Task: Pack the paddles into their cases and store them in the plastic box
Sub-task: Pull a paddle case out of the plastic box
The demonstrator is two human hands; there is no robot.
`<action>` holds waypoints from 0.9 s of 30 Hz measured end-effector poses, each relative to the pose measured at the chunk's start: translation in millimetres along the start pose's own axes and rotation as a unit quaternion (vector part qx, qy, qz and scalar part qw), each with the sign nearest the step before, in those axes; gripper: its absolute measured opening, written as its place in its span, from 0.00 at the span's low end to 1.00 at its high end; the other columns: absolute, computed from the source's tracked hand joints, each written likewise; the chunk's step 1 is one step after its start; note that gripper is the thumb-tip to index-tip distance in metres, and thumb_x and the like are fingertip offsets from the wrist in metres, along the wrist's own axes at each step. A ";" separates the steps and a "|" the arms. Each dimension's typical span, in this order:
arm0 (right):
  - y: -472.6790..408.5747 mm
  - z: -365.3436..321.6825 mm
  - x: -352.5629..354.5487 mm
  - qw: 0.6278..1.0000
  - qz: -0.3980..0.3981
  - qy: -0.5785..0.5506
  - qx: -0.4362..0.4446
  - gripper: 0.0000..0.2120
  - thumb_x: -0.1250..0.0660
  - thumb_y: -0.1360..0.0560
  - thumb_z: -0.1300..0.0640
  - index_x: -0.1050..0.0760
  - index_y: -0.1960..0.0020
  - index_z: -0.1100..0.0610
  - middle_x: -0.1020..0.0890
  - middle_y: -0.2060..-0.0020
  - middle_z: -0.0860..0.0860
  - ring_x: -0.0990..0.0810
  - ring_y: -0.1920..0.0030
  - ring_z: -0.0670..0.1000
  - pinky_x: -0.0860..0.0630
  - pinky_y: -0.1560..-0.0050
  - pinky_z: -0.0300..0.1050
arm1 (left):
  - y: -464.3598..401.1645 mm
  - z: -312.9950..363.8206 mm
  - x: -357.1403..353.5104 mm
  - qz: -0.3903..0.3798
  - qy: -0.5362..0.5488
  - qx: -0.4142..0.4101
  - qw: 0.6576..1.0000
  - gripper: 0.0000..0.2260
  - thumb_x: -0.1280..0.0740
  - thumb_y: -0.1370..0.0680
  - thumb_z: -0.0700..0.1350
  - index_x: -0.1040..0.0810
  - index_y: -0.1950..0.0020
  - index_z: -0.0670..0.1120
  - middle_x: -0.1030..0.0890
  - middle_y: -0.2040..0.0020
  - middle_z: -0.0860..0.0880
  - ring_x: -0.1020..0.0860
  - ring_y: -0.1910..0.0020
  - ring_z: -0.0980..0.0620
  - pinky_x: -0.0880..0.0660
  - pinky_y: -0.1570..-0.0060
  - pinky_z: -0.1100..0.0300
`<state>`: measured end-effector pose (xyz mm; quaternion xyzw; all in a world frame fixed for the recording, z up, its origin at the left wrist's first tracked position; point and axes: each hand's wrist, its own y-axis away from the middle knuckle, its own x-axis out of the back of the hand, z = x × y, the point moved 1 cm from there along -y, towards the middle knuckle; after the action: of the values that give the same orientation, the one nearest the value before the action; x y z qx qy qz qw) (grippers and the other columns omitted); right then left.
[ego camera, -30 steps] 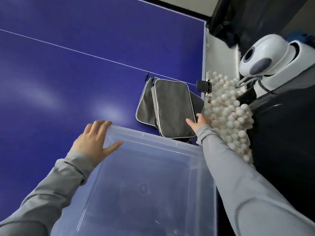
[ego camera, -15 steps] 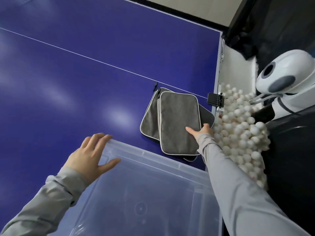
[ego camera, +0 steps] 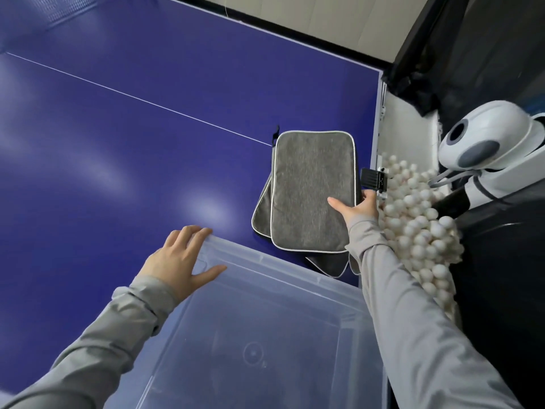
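Blue table-tennis surface (ego camera: 132, 149) fills view. Stack of grey paddle cases (ego camera: 309, 193) lies near right edge, just beyond clear plastic box (ego camera: 295, 278). Right hand (ego camera: 355, 206) grips top case, thumb on top, fingers round its right edge. Left hand (ego camera: 180, 261) rests spread on box rim, steadying. Box looks empty. Step: storing cases. Next likely: lift case clear of stack, lower into box. White balls (ego camera: 413, 219) heaped at right.

Worktop (ego camera: 124, 149): blue table-tennis surface with a thin white line running diagonally across it. Lying directly on it near the right edge: a stack of grey paddle cases (ego camera: 312, 190) with pale piping. A clear plastic box (ego camera: 283, 270) sits at the near edge, just beside the cases.
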<state>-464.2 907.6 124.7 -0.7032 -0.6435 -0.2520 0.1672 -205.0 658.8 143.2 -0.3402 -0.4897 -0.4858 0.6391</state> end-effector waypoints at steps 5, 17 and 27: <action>30.5 -35.5 5.1 0.997 0.011 -0.065 0.030 0.32 0.21 0.39 0.55 0.33 0.41 0.60 0.23 0.51 0.53 0.24 0.51 0.52 0.30 0.50 0.39 | -0.2 -7.3 -6.8 -0.008 0.036 0.009 0.999 0.35 0.39 0.30 0.69 0.35 0.29 0.52 0.33 0.33 0.55 0.34 0.35 0.51 0.25 0.60 0.56; 165.4 -115.3 -32.5 0.992 -0.032 -0.098 0.075 0.30 0.21 0.38 0.56 0.32 0.42 0.57 0.23 0.51 0.50 0.24 0.53 0.49 0.30 0.51 0.36 | 6.9 -75.3 37.4 0.027 0.533 0.120 0.837 0.24 0.36 0.24 0.58 0.32 0.31 0.51 0.25 0.43 0.56 0.27 0.39 0.54 0.33 0.39 0.60; 351.3 -175.1 -193.1 0.982 -0.094 -0.128 0.099 0.28 0.20 0.39 0.57 0.35 0.48 0.52 0.25 0.56 0.44 0.23 0.56 0.38 0.30 0.55 0.26 | 61.0 -259.4 118.9 0.061 0.626 0.095 0.772 0.33 0.32 0.32 0.57 0.38 0.31 0.49 0.20 0.50 0.51 0.19 0.53 0.55 0.23 0.55 0.61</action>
<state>-149.7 610.4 189.1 -0.6462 -0.7444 -0.1098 0.1275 -64.4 406.4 184.5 0.0723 -0.0038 -0.5023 0.8616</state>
